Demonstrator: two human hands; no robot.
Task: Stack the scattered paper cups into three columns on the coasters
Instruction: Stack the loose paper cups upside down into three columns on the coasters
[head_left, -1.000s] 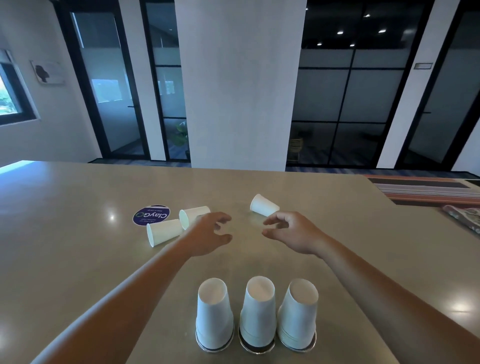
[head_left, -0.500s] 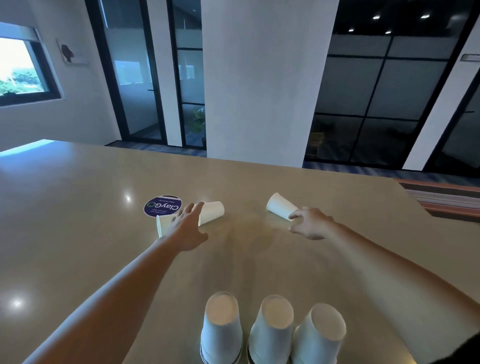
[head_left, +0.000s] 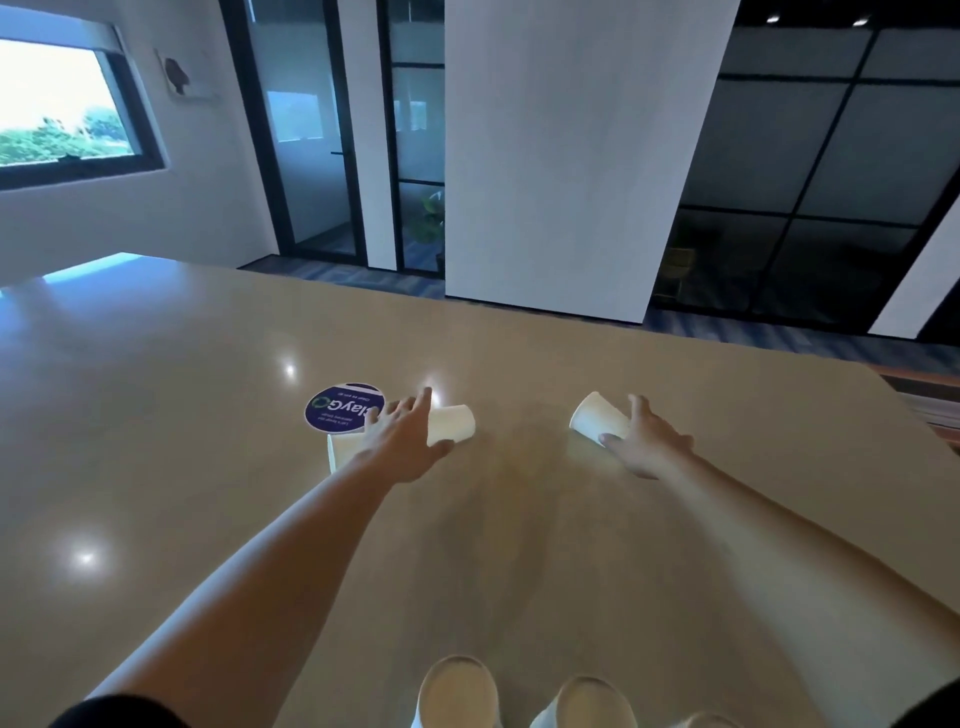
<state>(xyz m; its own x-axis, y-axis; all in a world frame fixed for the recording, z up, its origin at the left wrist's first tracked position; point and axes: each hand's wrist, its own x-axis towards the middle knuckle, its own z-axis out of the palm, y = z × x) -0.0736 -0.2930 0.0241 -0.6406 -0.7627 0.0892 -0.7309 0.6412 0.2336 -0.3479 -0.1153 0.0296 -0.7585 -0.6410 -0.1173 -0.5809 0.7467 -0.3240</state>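
Two white paper cups lie on their sides at mid-table. My left hand (head_left: 402, 439) lies over the left one (head_left: 453, 422), index finger on its far side and thumb on its near side. A second lying cup (head_left: 340, 451) pokes out from under that wrist. My right hand (head_left: 649, 441) grips the right cup (head_left: 592, 423) near its base, thumb below and fingers on top. At the bottom edge stand the tops of upside-down cup stacks: the left stack (head_left: 457, 691), the middle stack (head_left: 592, 701) and a sliver of the third stack (head_left: 711, 722). The coasters are out of view.
A round purple sticker (head_left: 344, 408) sits flat on the tan table (head_left: 182, 441), just left of my left hand. The table's far edge runs in front of a white pillar (head_left: 566, 156). Striped items (head_left: 935, 400) lie at the right edge.
Both hands reached forward from mid-air to the lying cups and closed around them. The view tilted up, so the three stacks slid to the bottom edge.
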